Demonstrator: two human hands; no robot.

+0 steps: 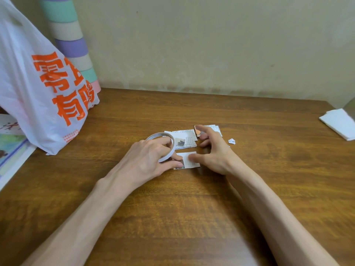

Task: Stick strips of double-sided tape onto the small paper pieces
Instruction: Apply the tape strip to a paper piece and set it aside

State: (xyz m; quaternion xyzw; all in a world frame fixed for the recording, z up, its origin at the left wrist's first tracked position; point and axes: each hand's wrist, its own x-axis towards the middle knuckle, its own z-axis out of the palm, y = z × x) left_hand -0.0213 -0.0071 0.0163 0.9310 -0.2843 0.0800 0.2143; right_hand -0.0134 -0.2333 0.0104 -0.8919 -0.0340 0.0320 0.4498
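- Brown wood-grain table (192, 112) against a plain cream wall fills the frame.
- At centre, the left hand (146, 162) grips the tape roll (160, 134), with one finger hooked through the ring and the others curled round its outside. The roll's lower edge is down on the paper piece (193, 165).
- The right hand (213, 152) grips nothing: its fingers are spread wide and its thumb tip presses the same piece flat.
- The piece looks light, thin and easily shifted, so it is best pinned at a corner, clear of the tape's path. The tape is probably floppy and clings on contact, so it is best held by its free end.
- The piece is a small white printed rectangle with a dark picture at its lower left.
- Just above it lies a pile of similar pieces (187, 140), and a torn scrap (231, 141) lies to the right.
- A white plastic bag (38, 83) with orange lettering stands at upper left.
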